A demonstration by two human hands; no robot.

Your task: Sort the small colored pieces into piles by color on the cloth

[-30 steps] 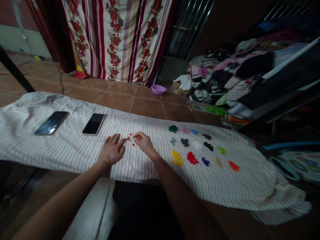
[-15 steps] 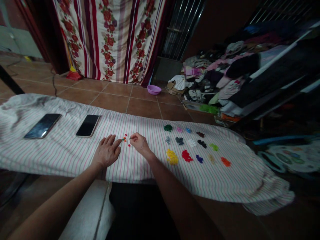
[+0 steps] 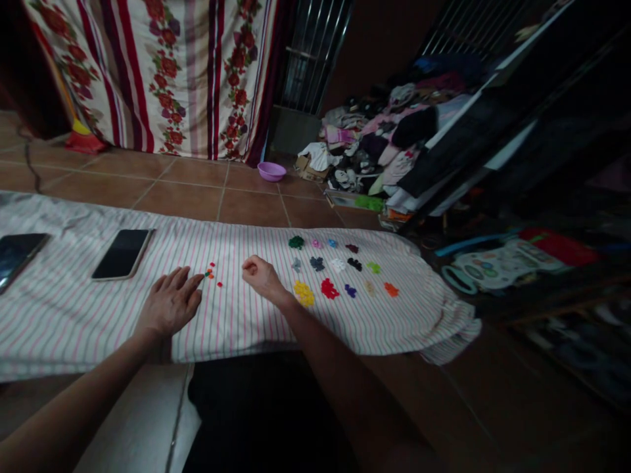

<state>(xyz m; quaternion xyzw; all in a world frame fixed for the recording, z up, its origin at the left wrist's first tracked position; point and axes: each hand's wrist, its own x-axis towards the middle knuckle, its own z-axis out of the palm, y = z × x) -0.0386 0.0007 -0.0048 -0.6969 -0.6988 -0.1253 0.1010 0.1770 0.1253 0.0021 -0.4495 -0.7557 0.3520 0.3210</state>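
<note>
The right hand [image 3: 261, 276] has its grip pinched nearly closed, whether around a bead I cannot tell; the left hand [image 3: 170, 303] lies flat, fingers spread, beside the few tiny red, orange and green beads [image 3: 211, 272] on the pink-striped cloth-covered counter [image 3: 236, 315]. This looks like sorting: the pinch likely calls for a careful carry right to the small colour-sorted bead piles [image 3: 328, 276].

1. The right hand [image 3: 261, 277] has drawn away from the small red and orange pieces [image 3: 211, 274]; a second ago its fingertips were right beside them.
2. That hand is now curled into a loose fist.
3. The camera has swung right, so one phone [image 3: 17, 253] is partly cut off.
</note>
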